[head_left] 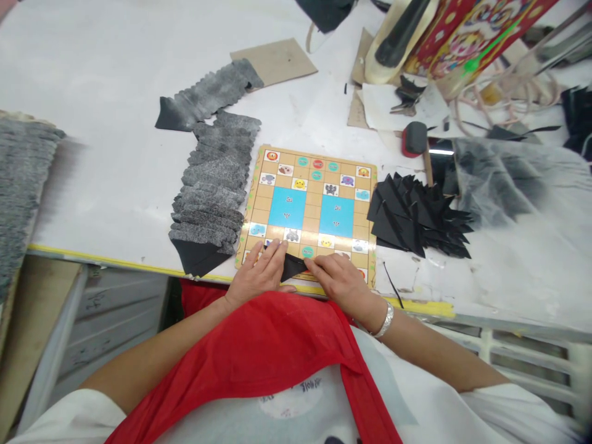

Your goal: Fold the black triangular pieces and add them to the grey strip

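A small black folded piece [292,267] of thin sheet material lies on the front of a printed board-game sheet [312,209] with animal pictures and two blue blocks. My left hand [259,271] rests over the piece's left end, fingers close together on top and thumb along the near side. At the piece's right end, my right hand [340,277] has its fingers curled, with the fingertips on the edge. To the left of the sheet lies an overlapping row of grey-backed black pieces [213,185]. A heap of folded black triangles [416,216] sits against the sheet's right side.
Another grey stack [21,191] stands at the far left. Behind are a cardboard piece [277,65], a black-and-cream tool [400,37], a red patterned box [467,37] and a red-and-black object [414,139]. Clear plastic [518,185] lies right. The yellow-taped table edge [425,307] runs in front.
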Demonstrator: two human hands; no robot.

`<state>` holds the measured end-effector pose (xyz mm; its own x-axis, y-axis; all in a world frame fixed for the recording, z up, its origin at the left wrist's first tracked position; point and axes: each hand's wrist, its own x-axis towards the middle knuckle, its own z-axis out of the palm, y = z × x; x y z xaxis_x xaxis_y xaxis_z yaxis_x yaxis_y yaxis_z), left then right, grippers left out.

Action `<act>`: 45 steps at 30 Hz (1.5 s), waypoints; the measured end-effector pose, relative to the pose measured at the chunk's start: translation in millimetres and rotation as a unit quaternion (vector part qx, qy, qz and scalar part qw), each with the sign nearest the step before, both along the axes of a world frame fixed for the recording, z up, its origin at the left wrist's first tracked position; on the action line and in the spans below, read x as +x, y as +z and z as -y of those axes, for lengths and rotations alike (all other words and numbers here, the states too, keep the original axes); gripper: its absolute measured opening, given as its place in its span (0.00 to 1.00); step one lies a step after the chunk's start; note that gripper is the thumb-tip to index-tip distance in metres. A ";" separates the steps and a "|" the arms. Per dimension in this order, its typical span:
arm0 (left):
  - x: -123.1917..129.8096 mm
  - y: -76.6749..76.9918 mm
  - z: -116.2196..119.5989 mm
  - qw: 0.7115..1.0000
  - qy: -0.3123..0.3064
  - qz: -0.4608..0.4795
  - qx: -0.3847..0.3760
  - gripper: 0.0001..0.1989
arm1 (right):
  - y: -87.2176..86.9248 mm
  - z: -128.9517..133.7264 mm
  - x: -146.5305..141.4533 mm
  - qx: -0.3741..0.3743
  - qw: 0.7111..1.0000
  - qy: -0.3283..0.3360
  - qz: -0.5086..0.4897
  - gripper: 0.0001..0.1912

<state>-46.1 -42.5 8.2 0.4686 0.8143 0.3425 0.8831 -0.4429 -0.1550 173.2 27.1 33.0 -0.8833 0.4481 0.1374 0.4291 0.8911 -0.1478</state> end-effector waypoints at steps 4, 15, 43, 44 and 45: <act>9.3 -13.4 4.7 0.997 0.026 0.035 -0.056 0.32 | 3.4 1.5 -1.0 0.007 1.000 -0.004 0.026 0.16; 22.1 -13.4 10.2 0.993 0.050 0.048 -0.093 0.26 | 3.4 5.0 6.8 0.016 0.999 0.000 0.044 0.17; -8.2 -5.6 17.3 0.991 0.061 0.084 -0.079 0.37 | -8.0 32.3 21.7 -0.019 0.986 -0.163 -0.028 0.20; -7.5 -6.0 18.0 0.991 0.063 0.086 -0.079 0.37 | -6.7 31.8 22.3 -0.017 0.983 -0.176 -0.044 0.18; -6.3 -6.4 18.6 0.991 0.067 0.086 -0.079 0.37 | -5.1 30.8 20.9 -0.017 0.980 -0.189 -0.060 0.17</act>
<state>-52.5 -61.1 1.8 0.2977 0.9154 0.2709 0.9430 -0.3261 0.0659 194.1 -3.7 28.0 -0.6321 0.7461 0.2095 0.7049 0.6658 -0.2444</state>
